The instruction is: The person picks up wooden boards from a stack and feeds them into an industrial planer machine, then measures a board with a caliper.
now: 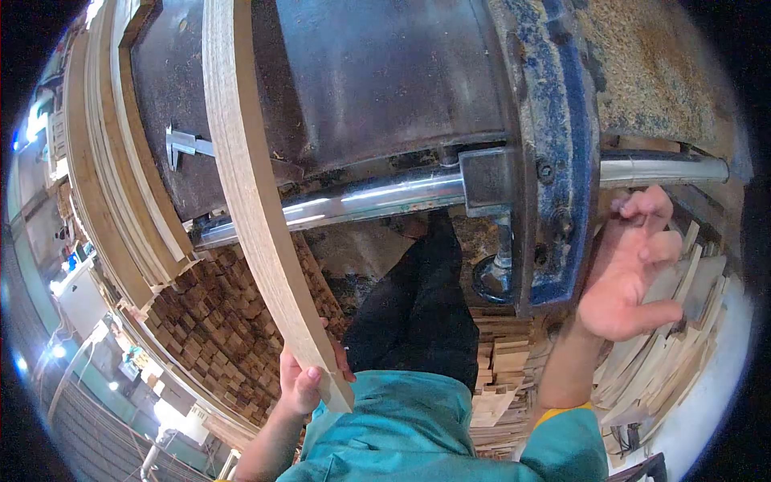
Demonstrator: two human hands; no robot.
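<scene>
My left hand (301, 384) grips the near end of a long, square-edged wooden strip (257, 193). The strip runs away from me across a steel machine table (393, 72), over the round metal rail (361, 199) along its front edge. My right hand (630, 277) is raised at the right with its fingers loosely curled and apart, holding nothing. It is close to the worn blue machine part (562, 161) and just below the rail's right end. A vernier caliper (191, 145) lies on the table left of the strip, its beam partly hidden behind it.
Long planks (112, 161) lie along the table's left side. Many small wood blocks (225, 329) are stacked below them. Thin offcuts (666, 345) are piled at the right, with more wood pieces (502, 369) beside my legs. Sawdust (650, 72) covers the surface beyond the blue part.
</scene>
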